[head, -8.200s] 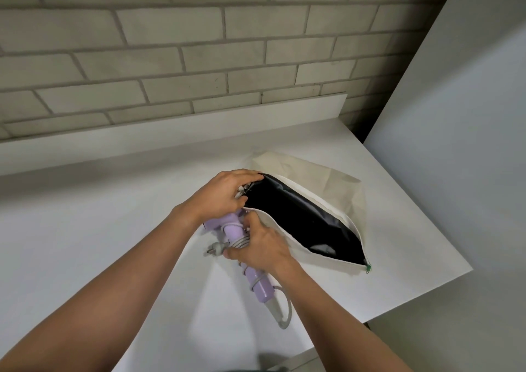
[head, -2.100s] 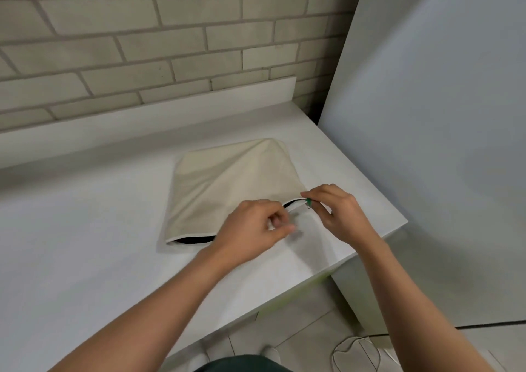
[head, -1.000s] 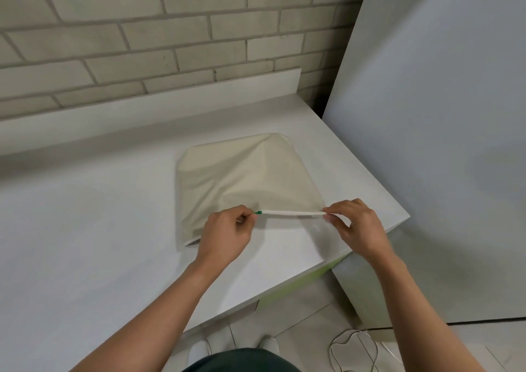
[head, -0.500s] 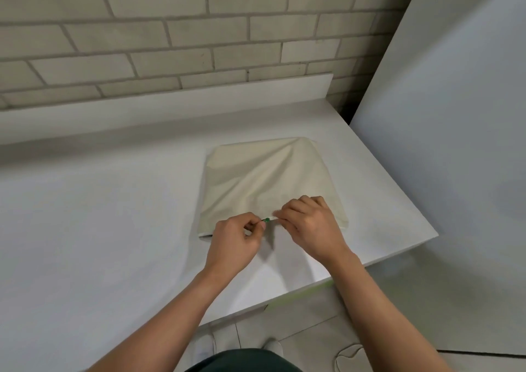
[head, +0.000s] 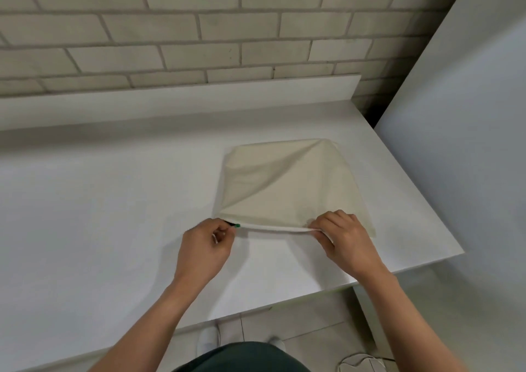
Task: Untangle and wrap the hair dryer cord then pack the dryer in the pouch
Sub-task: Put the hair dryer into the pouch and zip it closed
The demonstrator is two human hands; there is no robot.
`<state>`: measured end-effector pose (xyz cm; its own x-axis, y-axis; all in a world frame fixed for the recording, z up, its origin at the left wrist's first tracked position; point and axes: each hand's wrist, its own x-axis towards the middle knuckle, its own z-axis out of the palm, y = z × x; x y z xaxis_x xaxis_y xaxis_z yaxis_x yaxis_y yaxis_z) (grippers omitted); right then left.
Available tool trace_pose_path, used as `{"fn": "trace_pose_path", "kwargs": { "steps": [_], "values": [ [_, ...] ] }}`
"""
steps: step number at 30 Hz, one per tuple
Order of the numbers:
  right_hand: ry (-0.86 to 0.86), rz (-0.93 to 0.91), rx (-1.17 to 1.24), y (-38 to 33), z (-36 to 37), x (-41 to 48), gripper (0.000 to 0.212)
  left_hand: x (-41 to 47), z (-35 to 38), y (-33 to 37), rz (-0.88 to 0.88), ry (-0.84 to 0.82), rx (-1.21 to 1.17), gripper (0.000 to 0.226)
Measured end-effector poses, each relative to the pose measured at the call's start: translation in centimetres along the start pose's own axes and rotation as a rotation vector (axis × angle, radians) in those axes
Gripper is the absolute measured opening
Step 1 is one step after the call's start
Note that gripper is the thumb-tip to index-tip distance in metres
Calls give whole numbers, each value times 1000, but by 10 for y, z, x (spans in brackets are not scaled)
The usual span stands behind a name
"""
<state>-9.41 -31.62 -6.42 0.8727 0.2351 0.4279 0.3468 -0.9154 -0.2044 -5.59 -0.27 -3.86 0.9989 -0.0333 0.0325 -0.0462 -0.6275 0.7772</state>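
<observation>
At the very bottom there is a bit of dark green clothing (head: 242,356). Beside it is a grey tiled floor (head: 313,329) with a thin white cable (head: 360,361) lying on it. Two bare arms reach out from there over the white desk (head: 99,215).

The left hand (head: 205,248) has a closed grip. Its fingers pinch the small green zip pull (head: 236,225) at the left end of the near edge of the square cream cloth pouch (head: 287,184). The right hand (head: 345,236) has a closed grip too. It pinches the same edge near the right end and holds it straight.

Between the hands runs the white zip strip (head: 279,228). It looks shut almost all the way. Only a tiny dark gap shows right by the zip pull.

The pouch lies on the desk, close to the right corner. It bulges up toward the back. The hair dryer and its cord cannot be seen. I think they are inside the pouch, so the wrapping and packing look done. What is left is to pull the zip the last little bit and let go.

Farthest away are a pale brick wall (head: 199,30) and a big white panel (head: 469,115) on the right.
</observation>
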Motion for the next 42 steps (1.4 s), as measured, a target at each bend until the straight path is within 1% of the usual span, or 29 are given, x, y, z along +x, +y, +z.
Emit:
{"fn": "trace_pose_path", "kwargs": {
  "steps": [2, 4, 5, 7, 11, 13, 14, 18, 21, 23, 25, 28, 30, 31, 32, 34, 35, 36, 37, 38, 39, 40, 42],
  "values": [
    [-46, 3, 14, 6, 0, -8, 12, 1, -10, -10, -1, 46, 14, 21],
    [-95, 15, 9, 11, 1, -14, 20, 2, -19, -18, -16, 59, -11, 22],
    [-119, 29, -4, 13, 2, -17, 28, 2, -23, -22, -18, 46, -50, 22],
    [-142, 89, -39, 20, 3, -25, 41, 2, -30, -24, -7, -4, -201, 21],
    [-128, 185, -70, 35, -10, -40, 36, 4, -37, -23, -4, -187, -481, 15],
    [-149, 205, -45, 44, -18, -44, 34, 9, -35, -22, -36, -257, -515, 13],
    [-164, 219, -9, 49, -22, -46, 32, 11, -33, -21, -65, -266, -510, 15],
    [-238, 390, 259, 62, -40, -42, 15, 22, -21, -17, -196, -242, -364, 17],
    [-295, 546, 414, 60, -52, -30, 14, 32, -10, -17, -323, -270, -291, 21],
    [-257, 655, 470, 60, -52, -23, 16, 38, -5, -18, -371, -278, -167, 24],
    [-251, 780, 498, 60, -48, -14, 20, 43, -2, -18, -320, -259, 6, 21],
    [-383, 870, 432, 58, -37, -2, 19, 47, 4, -12, -188, -237, 327, 14],
    [-397, 860, 305, 57, -29, 1, 28, 48, 9, -12, -73, -191, 393, 10],
    [-380, 846, 226, 57, -26, 2, 39, 48, 13, -12, -16, -168, 369, 12],
    [-356, 833, 156, 58, -23, 1, 53, 48, 17, -13, 25, -155, 324, 19],
    [-310, 813, 104, 60, -21, 1, 85, 47, 20, -8, -4, -155, 171, 37],
    [-301, 812, 118, 63, -21, 2, 101, 48, 20, -3, -51, -170, 105, 54],
    [-304, 824, 160, 66, -22, 3, 116, 49, 20, 0, -83, -204, 66, 78],
    [-319, 847, 224, 69, -23, 5, 130, 51, 21, 3, -97, -263, 77, 104],
    [-345, 861, 292, 72, -25, 8, 140, 53, 23, 6, -89, -328, 120, 125],
    [-373, 862, 342, 73, -27, 11, 147, 55, 25, 8, -72, -377, 183, 139],
    [-398, 852, 368, 74, -29, 14, 152, 58, 29, 8, -53, -391, 254, 149],
    [-430, 821, 397, 75, -31, 22, 157, 66, 37, 5, -26, -357, 337, 158]
  ]
}}
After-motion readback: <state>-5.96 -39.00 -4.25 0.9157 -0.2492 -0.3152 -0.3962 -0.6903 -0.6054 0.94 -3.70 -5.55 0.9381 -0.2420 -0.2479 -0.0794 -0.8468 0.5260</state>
